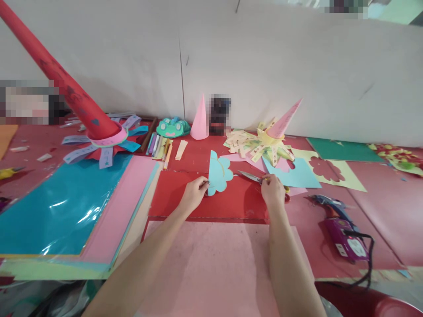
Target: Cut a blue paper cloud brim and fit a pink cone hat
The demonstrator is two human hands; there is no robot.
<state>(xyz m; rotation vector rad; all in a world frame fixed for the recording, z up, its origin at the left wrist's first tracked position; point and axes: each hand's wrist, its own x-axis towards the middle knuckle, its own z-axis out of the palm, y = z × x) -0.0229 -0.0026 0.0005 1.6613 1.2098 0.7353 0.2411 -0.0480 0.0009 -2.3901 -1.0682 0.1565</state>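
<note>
A light-blue paper cutout [220, 172] with a scalloped right edge and a straight left edge, like a folded flower, stands over the red mat. My left hand [194, 193] pinches it at the lower left corner. To the right, my right hand [273, 190] is closed around a pair of scissors [250, 176], whose blades point left toward the cutout without touching it. Part of the scissors' handle is hidden by my fingers. Behind my right hand lies a light-blue sheet [299, 171] with a piece cut away.
A hot glue gun [330, 203] and a purple power strip [346, 242] lie at right. Behind are a pink paper cone [200, 119], a yellow paper craft [272, 138] and a green frog piece [173, 127]. At left, a tall red cone [76, 97] stands near stacked coloured sheets [66, 207].
</note>
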